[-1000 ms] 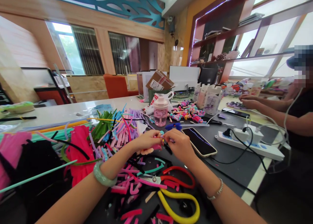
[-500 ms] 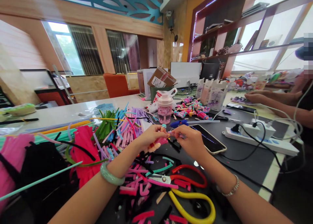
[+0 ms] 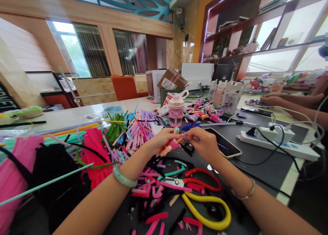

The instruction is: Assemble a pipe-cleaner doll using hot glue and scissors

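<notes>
My left hand [image 3: 164,140] is closed around a small pipe-cleaner doll [image 3: 174,144] of pink, peach and light blue fuzzy stems, partly covered by the fingers. Thumb and forefinger of my right hand [image 3: 203,142] pinch a small pale purple end at the doll's right side. Both hands meet just above the dark mat. Under them lie scissors [image 3: 176,182] with one red and one yellow handle, among cut pink and black pipe-cleaner scraps [image 3: 150,190]. Beyond my right hand a glue gun [image 3: 191,126], blue in colour, rests near a phone [image 3: 227,146].
Bundles of pipe cleaners in purple [image 3: 143,125], green [image 3: 115,129] and red [image 3: 96,153] lie left. A pink-lidded cup [image 3: 176,112] stands behind the hands, beside finished dolls [image 3: 205,111]. A power strip [image 3: 279,144] with cables sits right. Another person's hands [image 3: 276,100] are at far right.
The whole view has shifted slightly, so things sit a little further right. Both hands stay together at the doll, with my right fingertips slightly changed in position.
</notes>
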A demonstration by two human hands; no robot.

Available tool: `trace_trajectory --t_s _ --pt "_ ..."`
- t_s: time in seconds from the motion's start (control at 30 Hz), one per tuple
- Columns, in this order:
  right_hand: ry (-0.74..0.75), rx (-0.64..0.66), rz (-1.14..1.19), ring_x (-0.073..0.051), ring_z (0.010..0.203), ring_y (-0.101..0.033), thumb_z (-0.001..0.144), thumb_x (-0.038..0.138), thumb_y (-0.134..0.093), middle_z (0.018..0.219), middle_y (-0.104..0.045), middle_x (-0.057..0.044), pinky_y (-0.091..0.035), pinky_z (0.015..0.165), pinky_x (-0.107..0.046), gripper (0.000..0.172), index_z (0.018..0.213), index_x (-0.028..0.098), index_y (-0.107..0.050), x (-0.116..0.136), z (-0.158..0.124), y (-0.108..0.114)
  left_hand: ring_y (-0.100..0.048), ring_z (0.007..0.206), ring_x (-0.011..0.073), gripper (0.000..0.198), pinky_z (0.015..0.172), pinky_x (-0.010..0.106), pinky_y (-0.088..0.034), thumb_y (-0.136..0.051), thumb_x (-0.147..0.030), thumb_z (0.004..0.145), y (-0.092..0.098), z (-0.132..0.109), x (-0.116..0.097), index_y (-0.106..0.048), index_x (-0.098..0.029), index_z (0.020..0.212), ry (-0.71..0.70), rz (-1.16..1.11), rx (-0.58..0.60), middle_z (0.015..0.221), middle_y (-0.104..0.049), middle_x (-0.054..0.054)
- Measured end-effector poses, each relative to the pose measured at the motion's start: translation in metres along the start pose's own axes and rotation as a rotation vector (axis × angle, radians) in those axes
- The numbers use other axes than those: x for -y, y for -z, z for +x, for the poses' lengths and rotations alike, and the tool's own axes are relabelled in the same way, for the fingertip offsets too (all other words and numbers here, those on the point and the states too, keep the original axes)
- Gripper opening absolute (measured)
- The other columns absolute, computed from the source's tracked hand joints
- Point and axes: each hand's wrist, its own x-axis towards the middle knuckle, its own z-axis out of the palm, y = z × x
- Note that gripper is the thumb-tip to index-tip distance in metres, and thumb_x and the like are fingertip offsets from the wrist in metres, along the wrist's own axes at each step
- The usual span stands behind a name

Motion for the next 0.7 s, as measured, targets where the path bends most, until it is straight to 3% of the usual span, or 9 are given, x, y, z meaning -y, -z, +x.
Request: trace_trajectory --t_s 0.3,0.7 --pt "0.005 0.043 -0.002 -0.016 0.072 -0.06 0.081 0.006 -0.045 0.073 -0.063 -0.002 -0.043 0.068 -0.025 0.024 0.063 0.021 -0.046 0.0028 0.0006 0.0008 -0.056 0.048 0.0085 0.024 0.051 0.02 -0.049 -0.076 -0.029 0.061 0.0046 0.0018 0.0036 -0.06 -0.011 0.061 0.092 -0.028 -0.016 0.056 -0.059 0.0" --pt "-0.011 0.022 0.063 -0.016 0.072 -0.06 0.079 0.006 -0.045 0.073 -0.064 -0.003 -0.043 0.068 -0.026 0.023 0.061 0.021 -0.044 0.0083 -0.0001 0.0017 -0.054 0.048 0.0077 0.025 0.058 0.022 -0.052 -0.076 -0.03 0.062 0.0009 -0.0016 0.0 -0.057 -0.014 0.066 0.091 -0.029 0.027 0.053 -0.054 -0.004"
